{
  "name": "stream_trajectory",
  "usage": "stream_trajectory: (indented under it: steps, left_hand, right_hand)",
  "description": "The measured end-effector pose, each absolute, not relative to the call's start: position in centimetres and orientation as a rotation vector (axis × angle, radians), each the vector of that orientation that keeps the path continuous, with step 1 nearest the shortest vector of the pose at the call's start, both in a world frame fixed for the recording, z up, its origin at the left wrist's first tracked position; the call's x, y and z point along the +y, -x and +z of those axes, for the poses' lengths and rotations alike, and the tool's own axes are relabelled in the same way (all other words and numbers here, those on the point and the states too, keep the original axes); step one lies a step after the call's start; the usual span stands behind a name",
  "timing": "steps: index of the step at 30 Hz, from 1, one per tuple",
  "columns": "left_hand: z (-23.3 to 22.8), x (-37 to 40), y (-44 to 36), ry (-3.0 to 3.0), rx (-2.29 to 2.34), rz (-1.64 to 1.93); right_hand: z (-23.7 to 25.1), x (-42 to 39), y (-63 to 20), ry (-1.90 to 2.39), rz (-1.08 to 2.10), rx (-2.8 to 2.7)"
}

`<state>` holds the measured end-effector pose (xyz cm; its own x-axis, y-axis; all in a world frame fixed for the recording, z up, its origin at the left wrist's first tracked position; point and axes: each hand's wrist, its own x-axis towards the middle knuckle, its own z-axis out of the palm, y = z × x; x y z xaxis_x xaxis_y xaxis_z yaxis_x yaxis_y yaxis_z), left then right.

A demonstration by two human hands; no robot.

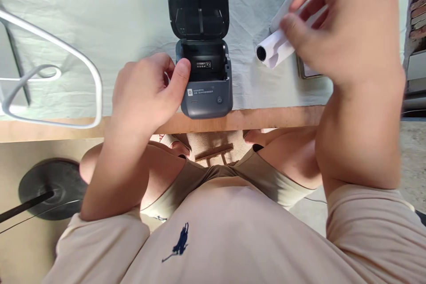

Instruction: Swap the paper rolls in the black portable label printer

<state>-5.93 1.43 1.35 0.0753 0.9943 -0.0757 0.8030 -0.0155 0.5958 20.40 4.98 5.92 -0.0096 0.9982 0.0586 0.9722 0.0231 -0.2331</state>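
A dark grey label printer (206, 97) stands at the table's front edge, its lid (199, 4) raised and its inner bay exposed. My left hand (149, 88) grips the printer's left side, thumb over the rim and fingers hidden behind. To the right, a white paper roll (271, 51) with a black core end and a loose paper edge runs under my right hand (339, 22). The thumb and curled fingers of that hand close around the roll, partly covering it. Behind it lies a second white roll (281, 15), also partly hidden by the fingers.
A flat, dark-edged object (308, 71) lies beneath my right hand. At the left, a thick white cable (96, 80) loops over the table near a grey device (11, 62). Pale green cloth covers the table down to its wooden front edge (282, 115). A round black base (51, 186) stands on the floor.
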Motion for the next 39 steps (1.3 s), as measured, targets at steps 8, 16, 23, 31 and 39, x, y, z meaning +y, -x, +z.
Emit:
stream_trajectory:
  steps: [8, 16, 23, 31, 39]
  left_hand:
    - [1.8, 1.5, 5.8, -1.868, 1.770, 0.470]
    - [1.7, 1.6, 6.0, -1.832, 1.708, 0.549]
    - [1.2, 1.2, 6.0, -1.911, 1.664, 0.731]
    - [2.0, 1.3, 6.0, -1.896, 1.731, 0.586]
    - [2.3, 0.6, 4.8, -1.896, 1.832, 0.489]
  right_hand:
    - [4.4, 3.8, -19.7, 2.305, 0.377, -2.201]
    - [4.5, 3.4, -19.8, 2.061, 0.479, -2.226]
    - [3.8, 4.0, -19.7, 2.312, 0.424, -2.064]
    - [3.5, 3.6, -19.4, 1.871, 0.755, -2.012]
    - [3.8, 3.6, -17.2, 1.414, 1.213, -1.871]
